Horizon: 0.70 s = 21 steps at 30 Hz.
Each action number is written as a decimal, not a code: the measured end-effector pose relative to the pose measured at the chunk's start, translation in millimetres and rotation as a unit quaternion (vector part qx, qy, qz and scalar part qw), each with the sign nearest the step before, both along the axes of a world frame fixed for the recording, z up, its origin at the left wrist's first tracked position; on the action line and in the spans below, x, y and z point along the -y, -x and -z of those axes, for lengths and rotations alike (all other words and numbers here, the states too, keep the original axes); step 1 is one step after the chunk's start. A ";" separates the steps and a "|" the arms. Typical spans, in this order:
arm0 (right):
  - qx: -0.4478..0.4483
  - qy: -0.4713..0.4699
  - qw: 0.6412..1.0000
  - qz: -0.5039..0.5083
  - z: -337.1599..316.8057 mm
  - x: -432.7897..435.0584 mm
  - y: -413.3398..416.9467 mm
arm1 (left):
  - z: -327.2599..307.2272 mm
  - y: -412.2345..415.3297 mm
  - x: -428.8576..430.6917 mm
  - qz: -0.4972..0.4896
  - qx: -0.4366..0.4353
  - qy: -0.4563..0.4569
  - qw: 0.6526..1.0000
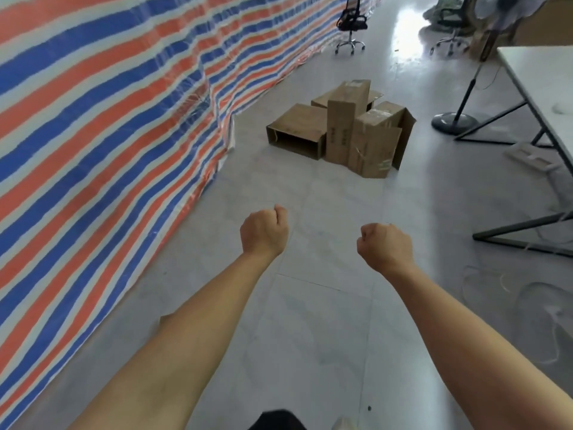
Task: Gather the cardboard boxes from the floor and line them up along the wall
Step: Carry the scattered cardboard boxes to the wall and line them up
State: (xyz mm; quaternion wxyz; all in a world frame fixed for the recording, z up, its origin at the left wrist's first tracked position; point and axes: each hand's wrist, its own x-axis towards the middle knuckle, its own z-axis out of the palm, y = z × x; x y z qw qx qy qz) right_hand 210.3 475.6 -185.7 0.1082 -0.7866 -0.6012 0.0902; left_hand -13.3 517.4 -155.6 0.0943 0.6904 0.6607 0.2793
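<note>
Approach step judged. Fingers curled tight, nothing held: left hand (pixel 263 231), right hand (pixel 384 246). cardboard boxes (pixel 341 128) were heaped far ahead, apart from striped tarp wall (pixel 108 103) at left. Next needed: gap closed, fingers opened.

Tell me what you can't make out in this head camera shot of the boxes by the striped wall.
Head view only:
Cardboard boxes: front ones hide those behind, so the count is unsure.
Print on the tall box: too small to read.
White table: cut off by the right edge.
Office chair: backrest cut by the top edge.
Clutter in the far corner: blurred and washed by glare.
</note>
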 end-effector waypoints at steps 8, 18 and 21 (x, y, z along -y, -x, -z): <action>0.018 0.020 0.999 -0.021 21.4 -176.3 -93.8 | 35.4 -96.8 -176.4 -0.018 0.024 0.028 0.999; 0.023 0.015 0.999 0.044 13.8 -410.9 -263.3 | 33.4 -266.8 -451.8 0.042 0.047 0.054 0.997; 0.024 0.005 0.996 0.082 8.8 -465.6 -325.5 | 25.1 -334.1 -516.9 0.070 0.041 0.050 0.995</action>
